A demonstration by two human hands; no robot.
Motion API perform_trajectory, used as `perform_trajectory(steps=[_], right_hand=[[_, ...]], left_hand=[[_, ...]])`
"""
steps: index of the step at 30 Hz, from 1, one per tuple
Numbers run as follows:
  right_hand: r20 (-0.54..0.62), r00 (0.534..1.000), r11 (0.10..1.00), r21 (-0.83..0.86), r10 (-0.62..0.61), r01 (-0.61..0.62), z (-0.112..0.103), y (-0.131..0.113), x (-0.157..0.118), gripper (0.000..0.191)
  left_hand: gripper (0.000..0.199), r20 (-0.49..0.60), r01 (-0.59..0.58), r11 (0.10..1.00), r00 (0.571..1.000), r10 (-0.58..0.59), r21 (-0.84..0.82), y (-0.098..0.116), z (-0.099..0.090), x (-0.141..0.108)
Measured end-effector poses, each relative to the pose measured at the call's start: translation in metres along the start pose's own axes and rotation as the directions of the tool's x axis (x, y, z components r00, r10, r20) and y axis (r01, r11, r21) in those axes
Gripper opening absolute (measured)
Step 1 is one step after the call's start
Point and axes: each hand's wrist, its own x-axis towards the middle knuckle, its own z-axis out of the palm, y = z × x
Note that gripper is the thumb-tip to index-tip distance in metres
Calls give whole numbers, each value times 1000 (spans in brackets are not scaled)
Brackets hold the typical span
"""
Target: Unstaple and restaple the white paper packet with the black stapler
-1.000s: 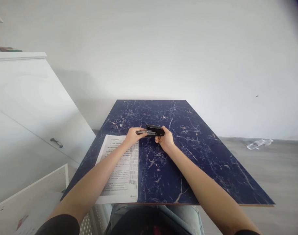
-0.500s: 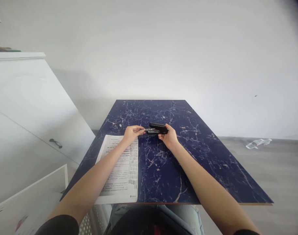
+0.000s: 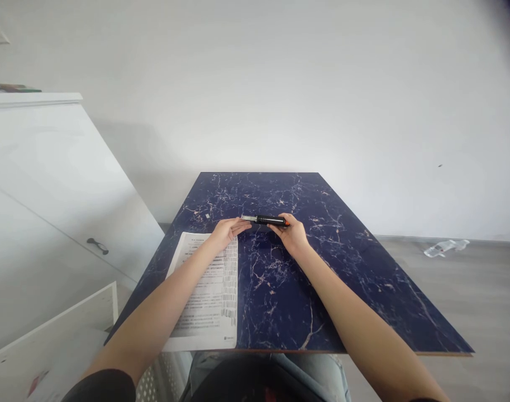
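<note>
A black stapler [image 3: 270,220] is held above the middle of the table, its long side level and a bit of orange at its right end. My right hand [image 3: 294,234] grips that right end between thumb and fingers. From the stapler's left end sticks out a silver metal part, which my left hand [image 3: 227,231] pinches, thumb on top and fingers beneath. Whether staples are in it is too small to tell. Under my left forearm lies a stack of printed paper [image 3: 204,301] at the table's left front.
The dark blue marbled table [image 3: 275,290] reaches nearly to the wall. Left of it stands a white cabinet [image 3: 49,167] with a dark handle [image 3: 98,245]. A small white scrap [image 3: 207,215] lies on the table. Crumpled clear plastic [image 3: 445,248] is on the floor at right.
The stapler has been turned in my hands: its parted jaws showed before, and a narrow black side shows now. It sits slightly higher, with the metal part still at my left fingers.
</note>
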Motion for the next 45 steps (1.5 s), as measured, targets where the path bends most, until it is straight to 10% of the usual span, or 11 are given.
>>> perform_trajectory(steps=[14,45], right_hand=[[253,957,973,-142,-142,182,5,2,-8,14],[360,902,866,-342,-237,364,12,-3,-21,15]], left_hand=[[24,-11,72,993,997,-73,-96,0,-6,4],[20,-41,77,994,996,-80,-81,0,-7,5]])
